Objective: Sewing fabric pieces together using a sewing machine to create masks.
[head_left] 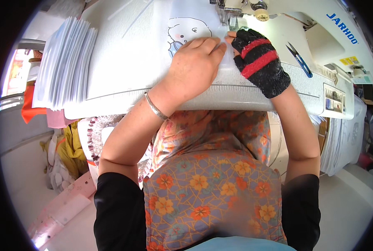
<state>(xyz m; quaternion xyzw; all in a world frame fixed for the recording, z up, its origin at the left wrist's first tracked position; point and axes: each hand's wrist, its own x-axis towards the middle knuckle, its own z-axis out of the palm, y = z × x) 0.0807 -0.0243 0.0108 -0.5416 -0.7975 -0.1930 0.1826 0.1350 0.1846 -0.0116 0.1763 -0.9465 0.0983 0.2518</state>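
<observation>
A white fabric piece (182, 16) with a printed cartoon face lies flat on the sewing machine table (123, 71). My left hand (195, 67), a metal bangle on its wrist, presses flat on the fabric just left of the needle area. My right hand (257, 58) wears a black fingerless glove with red stripes and pinches the fabric's edge right below the presser foot (230, 19). The two hands touch each other at the fingertips.
A white sewing machine (316, 37) fills the upper right, with small blue-handled thread snips (299, 58) lying on its bed. A tall stack of white fabric pieces (65, 62) stands at the table's left. More white pieces hang at the right (341, 142). Cloth scraps lie on the floor at left (65, 154).
</observation>
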